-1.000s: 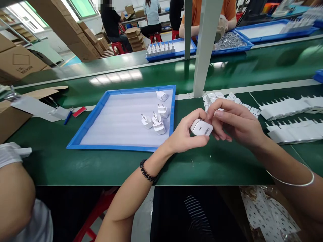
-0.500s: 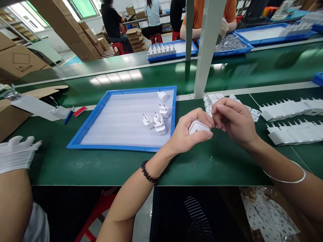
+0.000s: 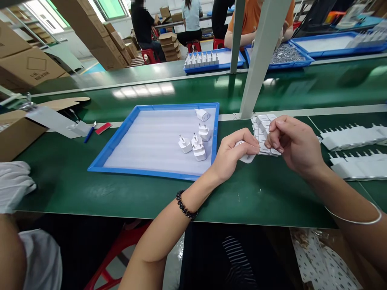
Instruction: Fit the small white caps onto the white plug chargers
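Note:
My left hand [image 3: 234, 153] is closed round a small white charger plug [image 3: 247, 158], held just above the green table; only its lower corner shows under my fingers. My right hand [image 3: 292, 143] hovers right beside it with thumb and forefinger pinched together; what they pinch, if anything, is too small to make out. Under my right hand lies a sheet of white stickers [image 3: 263, 129]. To the left is a blue tray [image 3: 121, 133] with a white foam liner holding several white plugs [image 3: 196, 141].
Rows of white plugs [image 3: 353, 137] lie at the right. A white post [image 3: 260, 60] stands behind the stickers. A co-worker's white-gloved hand [image 3: 13, 183] rests at the left edge near a cardboard box [image 3: 12, 137]. Other people sit at far trays [image 3: 211, 60].
My left hand has turned the plug over and closed round it, lowering it toward the table. My right hand drew back slightly, pinching. The co-worker's gloved hand came in at the left.

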### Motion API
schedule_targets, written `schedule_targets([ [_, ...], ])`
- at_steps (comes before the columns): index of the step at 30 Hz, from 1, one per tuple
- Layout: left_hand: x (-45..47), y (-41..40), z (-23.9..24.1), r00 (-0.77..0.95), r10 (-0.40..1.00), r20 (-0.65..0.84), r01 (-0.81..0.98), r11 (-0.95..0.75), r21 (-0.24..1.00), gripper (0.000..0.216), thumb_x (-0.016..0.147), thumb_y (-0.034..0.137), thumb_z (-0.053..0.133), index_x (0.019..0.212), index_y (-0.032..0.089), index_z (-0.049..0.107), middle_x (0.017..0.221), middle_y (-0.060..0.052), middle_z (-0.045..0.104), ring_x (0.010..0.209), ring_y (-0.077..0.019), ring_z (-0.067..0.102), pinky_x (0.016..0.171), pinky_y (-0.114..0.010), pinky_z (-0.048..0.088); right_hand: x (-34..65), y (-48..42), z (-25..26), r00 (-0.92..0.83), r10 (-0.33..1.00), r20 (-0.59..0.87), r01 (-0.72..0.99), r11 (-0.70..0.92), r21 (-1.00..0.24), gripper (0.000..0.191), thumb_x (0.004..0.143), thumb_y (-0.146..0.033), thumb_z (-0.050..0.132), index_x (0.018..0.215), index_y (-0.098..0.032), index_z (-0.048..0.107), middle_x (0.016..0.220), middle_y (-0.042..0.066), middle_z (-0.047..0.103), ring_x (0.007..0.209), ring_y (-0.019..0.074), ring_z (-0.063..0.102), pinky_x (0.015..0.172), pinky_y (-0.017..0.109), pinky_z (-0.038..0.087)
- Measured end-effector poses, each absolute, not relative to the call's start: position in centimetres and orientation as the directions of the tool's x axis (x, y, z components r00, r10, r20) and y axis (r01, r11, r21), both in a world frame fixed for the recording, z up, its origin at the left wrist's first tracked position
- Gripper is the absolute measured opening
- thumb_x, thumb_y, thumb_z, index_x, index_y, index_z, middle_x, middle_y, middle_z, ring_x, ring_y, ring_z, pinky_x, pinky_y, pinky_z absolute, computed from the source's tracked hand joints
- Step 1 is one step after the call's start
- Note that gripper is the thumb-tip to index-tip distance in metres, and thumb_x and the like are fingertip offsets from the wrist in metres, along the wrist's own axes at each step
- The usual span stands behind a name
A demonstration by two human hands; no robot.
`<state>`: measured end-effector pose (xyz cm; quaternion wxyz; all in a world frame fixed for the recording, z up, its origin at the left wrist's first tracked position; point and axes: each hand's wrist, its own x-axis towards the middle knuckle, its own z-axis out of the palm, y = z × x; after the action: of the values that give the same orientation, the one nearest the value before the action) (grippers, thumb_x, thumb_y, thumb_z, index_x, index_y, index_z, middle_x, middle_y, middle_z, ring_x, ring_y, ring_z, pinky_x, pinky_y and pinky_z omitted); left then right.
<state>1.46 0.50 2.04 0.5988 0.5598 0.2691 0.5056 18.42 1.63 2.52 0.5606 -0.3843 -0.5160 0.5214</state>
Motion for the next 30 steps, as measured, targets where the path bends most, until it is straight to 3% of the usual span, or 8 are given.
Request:
schedule_targets([
  [4, 1.28, 0.50, 2.41, 0.420, 0.880, 0.220, -0.346, -0.068, 0.936, 0.018, 0.075, 0.033, 0.053, 0.081, 0.017, 0.061, 0.083, -0.003, 0.058, 0.076, -0.0152, 0.050, 0.070, -0.031, 0.040, 18.34, 1.53, 2.33, -0.068, 0.982, 0.179, -0.167, 0.165, -0.972, 0.023, 0.092, -0.030, 0.060, 0.071, -0.023, 0.061, 0.047, -0.003, 0.050, 0.042, 0.0118, 0.040, 0.046, 0.030, 0.032],
  [9, 1.38, 0.48, 2.30, 0.477, 0.864, 0.159, -0.339, 0.013, 0.941, 0.028, 0.066, 0.026, 0.064, 0.092, 0.019, 0.054, 0.088, -0.001, 0.056, 0.080, -0.0144, 0.049, 0.072, -0.029, 0.040, 18.26, 1.24, 2.19, -0.086, 0.976, 0.200, -0.147, 0.186, -0.972, 0.021, 0.092, -0.031, 0.060, 0.074, -0.023, 0.063, 0.050, -0.002, 0.051, 0.045, 0.0126, 0.043, 0.042, 0.028, 0.027],
  [21, 1.25, -0.01, 2.82, 0.512, 0.844, 0.158, -0.257, -0.025, 0.966, 0.034, 0.068, 0.026, 0.076, 0.089, 0.019, 0.050, 0.079, 0.003, 0.048, 0.068, -0.0091, 0.041, 0.062, -0.025, 0.037, 18.14, 0.94, 2.73, -0.083, 0.968, 0.235, -0.160, 0.220, -0.962, 0.022, 0.092, -0.031, 0.061, 0.073, -0.021, 0.063, 0.050, -0.002, 0.051, 0.045, 0.0111, 0.044, 0.042, 0.026, 0.029],
  [30, 1.39, 0.42, 2.41, 0.404, 0.890, 0.211, -0.314, -0.081, 0.946, 0.028, 0.065, 0.020, 0.072, 0.085, 0.020, 0.053, 0.085, 0.003, 0.057, 0.075, -0.0107, 0.048, 0.067, -0.026, 0.040, 18.04, 0.84, 2.84, -0.105, 0.963, 0.248, -0.125, 0.235, -0.964, 0.026, 0.091, -0.039, 0.065, 0.073, -0.020, 0.062, 0.050, -0.003, 0.051, 0.046, 0.0114, 0.046, 0.042, 0.026, 0.031],
])
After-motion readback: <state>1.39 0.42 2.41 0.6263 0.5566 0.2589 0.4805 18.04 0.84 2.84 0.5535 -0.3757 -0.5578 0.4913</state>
